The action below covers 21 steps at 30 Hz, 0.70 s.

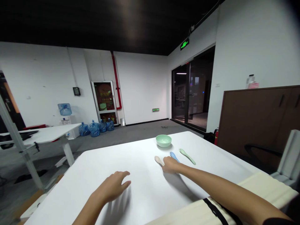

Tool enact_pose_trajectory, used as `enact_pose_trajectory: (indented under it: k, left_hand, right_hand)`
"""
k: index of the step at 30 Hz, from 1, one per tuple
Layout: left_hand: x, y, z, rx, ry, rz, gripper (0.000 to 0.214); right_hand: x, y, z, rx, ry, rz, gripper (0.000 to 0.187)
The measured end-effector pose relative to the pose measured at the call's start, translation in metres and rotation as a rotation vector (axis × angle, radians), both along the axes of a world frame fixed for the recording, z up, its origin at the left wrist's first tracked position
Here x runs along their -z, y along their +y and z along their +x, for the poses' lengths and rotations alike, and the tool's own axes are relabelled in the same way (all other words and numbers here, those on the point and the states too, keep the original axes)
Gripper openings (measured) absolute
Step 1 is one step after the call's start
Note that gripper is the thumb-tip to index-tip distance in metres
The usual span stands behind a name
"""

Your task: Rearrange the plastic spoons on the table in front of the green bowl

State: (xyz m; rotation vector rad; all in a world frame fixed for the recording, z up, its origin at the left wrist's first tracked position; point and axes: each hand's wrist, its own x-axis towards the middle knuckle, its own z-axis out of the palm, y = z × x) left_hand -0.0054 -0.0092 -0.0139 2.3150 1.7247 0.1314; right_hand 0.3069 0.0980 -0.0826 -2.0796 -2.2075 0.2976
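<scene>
Touching blue spoon (pixel 173 155), right hand (pixel 170 165), left hand (pixel 112 187) apart

Your view looks dim, the surface (pixel 122 162) glows softly, your left hand (pixel 112 187) throws a blurred shadow (pixel 117 207), and the edges bow.

Blue water jugs (pixel 95 128) stand on the floor (pixel 145 131) along the rear wall (pixel 140 81), beside a water dispenser (pixel 65 109) with an inverted bottle. A red pipe (pixel 116 81) runs down that wall next to a glass-fronted cabinet (pixel 104 100). A green exit sign (pixel 184 44) is mounted above a glass door (pixel 189 93). A red fire extinguisher (pixel 216 137) stands just beside a brown cabinet (pixel 253 122). A white desk (pixel 47 135) occupies the left side.
</scene>
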Motion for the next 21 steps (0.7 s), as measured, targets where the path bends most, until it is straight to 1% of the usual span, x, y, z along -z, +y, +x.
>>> enact_pose_trajectory:
  k: [2, 4, 6, 8, 11, 16, 21]
  left_hand:
    - [0.001, 0.001, 0.0, 0.0, -0.005, -0.001, 0.057]
    - [0.002, 0.003, -0.001, 0.002, -0.008, 0.0, 0.057]
    - [0.003, 0.004, -0.002, 0.004, -0.012, 0.002, 0.057]
    - [0.004, 0.005, -0.003, 0.006, -0.017, 0.0, 0.057]
    - [0.005, 0.005, -0.003, 0.003, -0.012, -0.003, 0.056]
    - [0.003, 0.004, -0.002, -0.011, -0.002, -0.014, 0.055]
    - [0.0, 0.004, 0.0, -0.029, -0.008, -0.034, 0.055]
  right_hand:
    - [-0.009, 0.004, 0.002, -0.053, -0.005, 0.025, 0.02]
    - [-0.021, 0.01, 0.005, -0.053, 0.0, 0.068, 0.025]
    - [-0.034, 0.019, 0.01, -0.017, 0.014, 0.117, 0.028]
    - [-0.046, 0.029, 0.015, 0.048, 0.012, 0.17, 0.029]
    - [-0.057, 0.047, 0.023, 0.15, -0.01, 0.234, 0.031]
    - [-0.061, 0.076, 0.033, 0.254, -0.013, 0.288, 0.032]
    - [-0.053, 0.099, 0.036, 0.268, 0.012, 0.291, 0.038]
